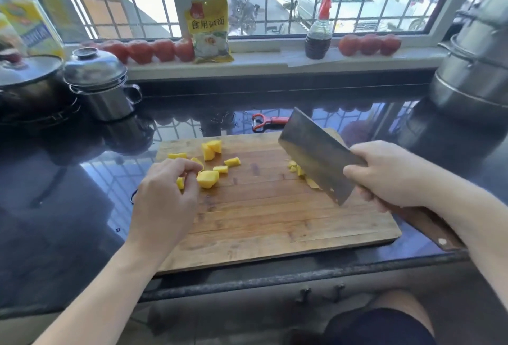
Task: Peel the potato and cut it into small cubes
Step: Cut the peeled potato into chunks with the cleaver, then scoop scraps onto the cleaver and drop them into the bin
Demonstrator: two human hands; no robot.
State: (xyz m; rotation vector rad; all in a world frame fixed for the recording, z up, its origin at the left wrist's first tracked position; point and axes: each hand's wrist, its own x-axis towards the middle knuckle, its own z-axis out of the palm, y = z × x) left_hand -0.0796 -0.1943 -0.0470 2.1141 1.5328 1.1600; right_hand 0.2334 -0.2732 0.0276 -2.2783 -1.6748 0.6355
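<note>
We see the cutting board (pixel 275 221) on dark counter (pixel 68 193). Right hand (pixel 390 177) clamped on cleaver (pixel 316 152), blade tilted over small potato bits (pixel 295 168). Left hand (pixel 165 193), fingers curled loosely, touches potato chunks (pixel 208 179) at board's left. Red peeler (pixel 265 121) lies behind board.

Potato pieces (pixel 208 179) on board (pixel 264 223): ~8 left group, few more half hidden by cleaver (pixel 316 156), exact count unclear. 1 peeler (pixel 268 120). Tomatoes (pixel 143 52) on sill: ~5 left, 3 right. 2 hands.
</note>
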